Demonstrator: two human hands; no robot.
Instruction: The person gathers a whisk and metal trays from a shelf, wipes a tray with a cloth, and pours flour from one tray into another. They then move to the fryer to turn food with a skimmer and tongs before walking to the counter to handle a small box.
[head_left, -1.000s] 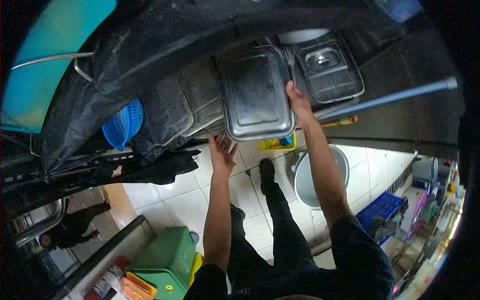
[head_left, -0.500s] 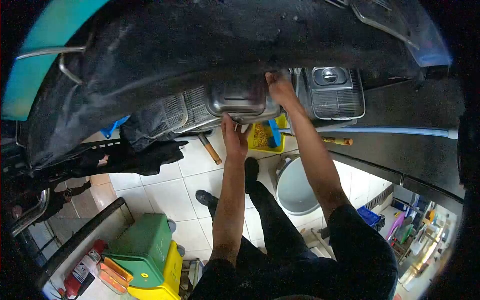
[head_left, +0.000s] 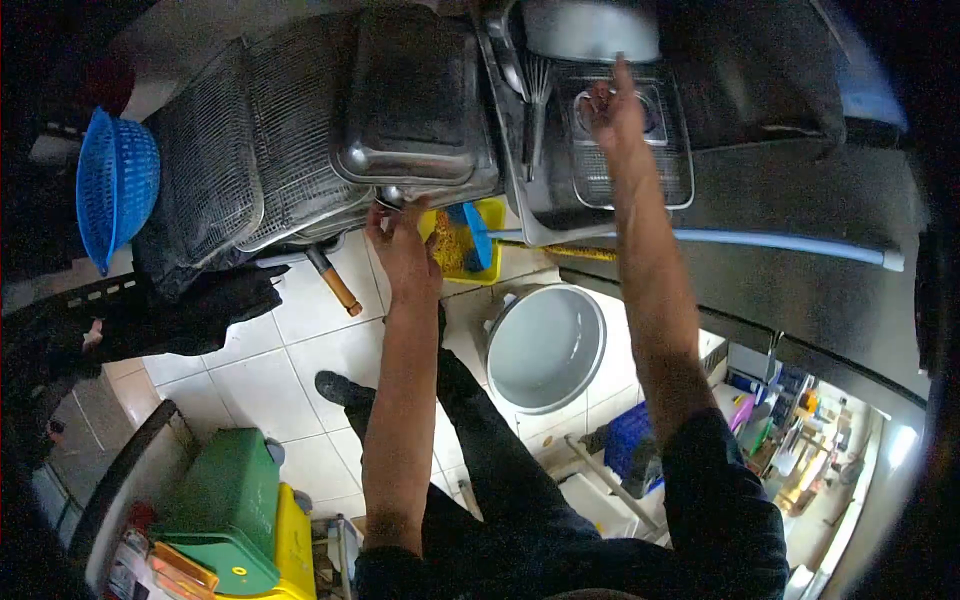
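My left hand (head_left: pixel 403 248) is at the front edge of a dark upturned metal pan (head_left: pixel 415 100). Its fingers are curled up against a small shiny rounded metal piece (head_left: pixel 391 195) there; what they grip is not clear. Over a wire basket (head_left: pixel 683 170) with a steel lid (head_left: pixel 655 105) beneath, my right hand (head_left: pixel 617 118) hovers with the index finger stretched out and the others loosely bent, apparently holding nothing. That fingertip is near a pale rounded vessel (head_left: pixel 590 30). A whisk (head_left: pixel 536 110) lies left of the wire basket.
Wire racks (head_left: pixel 205 160) lie left of the pan, beside a blue plastic basket (head_left: pixel 118 190). Below are a wooden handle (head_left: pixel 335 283), a yellow tub (head_left: pixel 490 262), a pale blue pole (head_left: pixel 780 241) and a large grey tub (head_left: pixel 545 350). Green (head_left: pixel 225 495) and yellow bins stand lower left.
The black sheet that hung over the top no longer covers the pan and racks. My right hand has moved from the pan's right side to above the wire basket. My left hand stays at the pan's front edge.
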